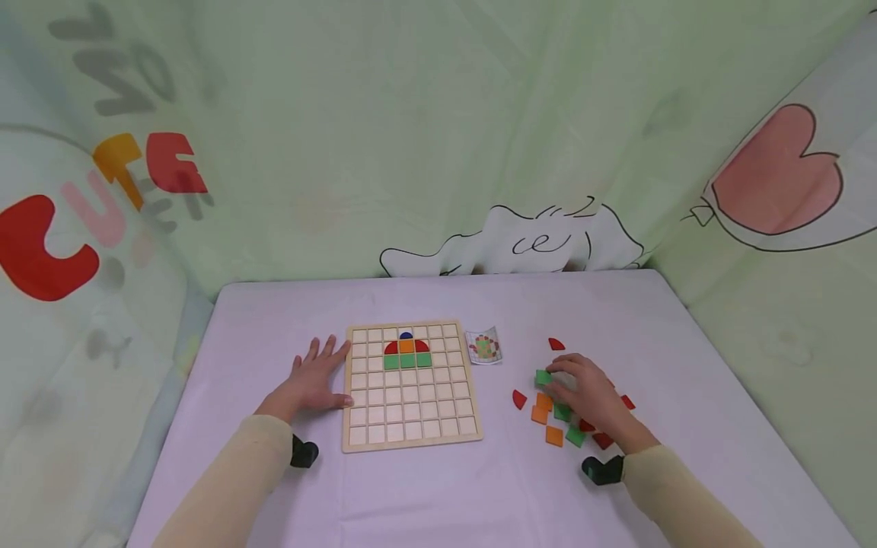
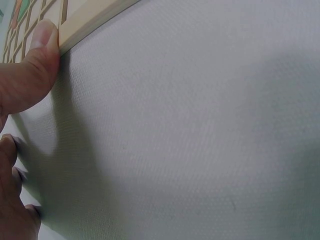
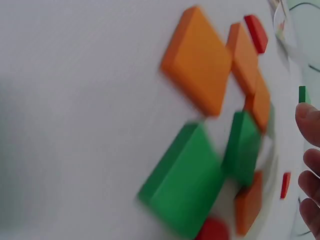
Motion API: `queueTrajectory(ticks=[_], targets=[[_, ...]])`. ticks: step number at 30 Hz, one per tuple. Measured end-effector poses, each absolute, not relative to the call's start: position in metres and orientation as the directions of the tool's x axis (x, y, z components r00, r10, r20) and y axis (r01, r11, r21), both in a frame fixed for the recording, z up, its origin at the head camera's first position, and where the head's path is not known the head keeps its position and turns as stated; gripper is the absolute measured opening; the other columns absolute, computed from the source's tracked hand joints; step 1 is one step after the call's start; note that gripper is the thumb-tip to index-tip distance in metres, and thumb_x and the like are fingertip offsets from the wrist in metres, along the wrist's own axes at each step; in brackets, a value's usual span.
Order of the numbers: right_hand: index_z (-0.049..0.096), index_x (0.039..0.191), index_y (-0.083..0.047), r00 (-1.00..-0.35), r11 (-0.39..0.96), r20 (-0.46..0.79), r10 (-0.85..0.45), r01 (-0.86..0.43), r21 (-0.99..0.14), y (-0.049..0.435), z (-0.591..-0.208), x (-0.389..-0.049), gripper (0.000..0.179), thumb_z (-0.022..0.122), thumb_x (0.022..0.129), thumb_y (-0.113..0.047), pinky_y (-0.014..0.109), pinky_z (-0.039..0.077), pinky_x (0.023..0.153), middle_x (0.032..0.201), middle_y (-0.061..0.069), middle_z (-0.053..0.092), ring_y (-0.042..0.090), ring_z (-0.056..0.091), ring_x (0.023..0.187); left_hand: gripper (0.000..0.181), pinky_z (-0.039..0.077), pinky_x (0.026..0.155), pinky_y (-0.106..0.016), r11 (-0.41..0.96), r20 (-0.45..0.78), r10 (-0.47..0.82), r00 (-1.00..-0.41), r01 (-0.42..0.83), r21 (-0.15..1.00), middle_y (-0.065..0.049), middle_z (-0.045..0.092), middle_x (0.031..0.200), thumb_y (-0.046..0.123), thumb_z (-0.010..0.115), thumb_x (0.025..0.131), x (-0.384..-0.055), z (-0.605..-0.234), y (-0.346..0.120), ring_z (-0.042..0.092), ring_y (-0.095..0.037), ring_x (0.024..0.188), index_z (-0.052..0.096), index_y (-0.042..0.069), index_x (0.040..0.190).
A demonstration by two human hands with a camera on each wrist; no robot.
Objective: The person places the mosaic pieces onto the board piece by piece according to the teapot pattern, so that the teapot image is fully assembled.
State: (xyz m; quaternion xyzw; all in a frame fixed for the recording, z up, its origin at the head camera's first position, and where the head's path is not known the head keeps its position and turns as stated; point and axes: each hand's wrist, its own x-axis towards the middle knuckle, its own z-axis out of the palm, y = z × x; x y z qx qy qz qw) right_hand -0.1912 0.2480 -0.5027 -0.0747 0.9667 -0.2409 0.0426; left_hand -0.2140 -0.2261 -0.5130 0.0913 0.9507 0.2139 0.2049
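A wooden grid board lies on the table. My left hand rests at its left side with fingers spread, the thumb on the frame in the left wrist view. In the board's upper rows are a blue piece, an orange square between two red quarter-round pieces, and green squares in a row beneath. Over on the right, my right hand pinches a green square tile between thumb and fingertips; the tile shows edge-on above the thumb in the right wrist view.
Around and under my right hand lie loose orange squares, green squares and red pieces. Single red quarter-rounds lie farther off. A small pattern card sits beside the board's upper right corner. Printed cloth hangs behind the table.
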Motion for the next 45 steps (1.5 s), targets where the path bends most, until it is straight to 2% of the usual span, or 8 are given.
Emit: queueTrajectory(ticks=[10, 20, 24, 28, 33, 40, 45], targets=[[0.072, 0.121, -0.005, -0.973, 0.852, -0.006, -0.231, -0.200, -0.484, 0.196, -0.494, -0.207, 0.031, 0.077, 0.092, -0.014, 0.054, 0.056, 0.099, 0.134, 0.018, 0.060, 0.040, 0.055, 0.125, 0.104, 0.006, 0.122, -0.072, 0.889, -0.351, 0.264, -0.899, 0.086, 0.449, -0.024, 0.007, 0.171, 0.034, 0.083, 0.084, -0.213, -0.513, -0.225, -0.003, -0.050, 0.157, 0.021, 0.008, 0.163], [0.074, 0.119, -0.002, -0.946, 0.764, 0.085, -0.314, -0.305, -0.569, 0.146, -0.499, -0.219, 0.032, 0.079, 0.089, -0.011, 0.050, 0.054, 0.102, 0.131, 0.015, 0.062, 0.033, 0.063, 0.120, 0.105, 0.006, 0.123, -0.072, 0.892, -0.348, 0.260, -0.901, 0.087, 0.443, -0.024, 0.007, 0.171, 0.036, 0.084, 0.083, -0.214, -0.513, -0.224, -0.002, -0.050, 0.157, 0.021, 0.009, 0.164], [0.074, 0.116, -0.002, -0.937, 0.721, 0.102, -0.333, -0.323, -0.614, 0.127, -0.501, -0.222, 0.029, 0.079, 0.088, -0.008, 0.050, 0.053, 0.104, 0.134, 0.017, 0.063, 0.036, 0.063, 0.125, 0.106, 0.006, 0.123, -0.072, 0.893, -0.344, 0.259, -0.902, 0.088, 0.441, -0.023, 0.007, 0.171, 0.036, 0.084, 0.083, -0.215, -0.515, -0.224, -0.002, -0.050, 0.157, 0.021, 0.009, 0.164], [0.074, 0.114, -0.003, -0.940, 0.712, 0.080, -0.330, -0.304, -0.633, 0.110, -0.501, -0.222, 0.026, 0.078, 0.089, -0.008, 0.053, 0.048, 0.110, 0.139, 0.018, 0.063, 0.039, 0.056, 0.135, 0.106, 0.006, 0.123, -0.072, 0.894, -0.344, 0.253, -0.904, 0.082, 0.441, -0.023, 0.008, 0.171, 0.036, 0.085, 0.083, -0.216, -0.516, -0.224, -0.002, -0.049, 0.157, 0.022, 0.009, 0.164], [0.076, 0.115, -0.006, -0.943, 0.722, 0.031, -0.332, -0.275, -0.635, 0.090, -0.505, -0.223, 0.026, 0.078, 0.090, -0.011, 0.054, 0.044, 0.114, 0.143, 0.014, 0.063, 0.039, 0.052, 0.139, 0.106, 0.006, 0.123, -0.071, 0.893, -0.346, 0.250, -0.905, 0.078, 0.443, -0.023, 0.007, 0.171, 0.035, 0.085, 0.082, -0.215, -0.514, -0.225, -0.002, -0.049, 0.157, 0.022, 0.009, 0.164], [0.078, 0.107, -0.007, -0.914, 0.736, 0.082, -0.397, -0.370, -0.567, 0.068, -0.517, -0.227, 0.022, 0.082, 0.087, -0.013, 0.048, 0.050, 0.110, 0.133, 0.013, 0.068, 0.033, 0.057, 0.132, 0.106, 0.006, 0.123, -0.071, 0.895, -0.343, 0.245, -0.907, 0.076, 0.439, -0.023, 0.007, 0.171, 0.036, 0.085, 0.082, -0.216, -0.516, -0.226, -0.002, -0.049, 0.157, 0.022, 0.010, 0.164], [0.078, 0.109, -0.006, -0.898, 0.749, 0.064, -0.436, -0.401, -0.528, 0.056, -0.519, -0.224, 0.023, 0.082, 0.087, -0.015, 0.046, 0.048, 0.112, 0.134, 0.012, 0.065, 0.032, 0.056, 0.132, 0.106, 0.005, 0.123, -0.071, 0.893, -0.344, 0.243, -0.907, 0.071, 0.444, -0.023, 0.007, 0.171, 0.035, 0.085, 0.082, -0.216, -0.517, -0.226, -0.002, -0.049, 0.157, 0.022, 0.010, 0.164]])
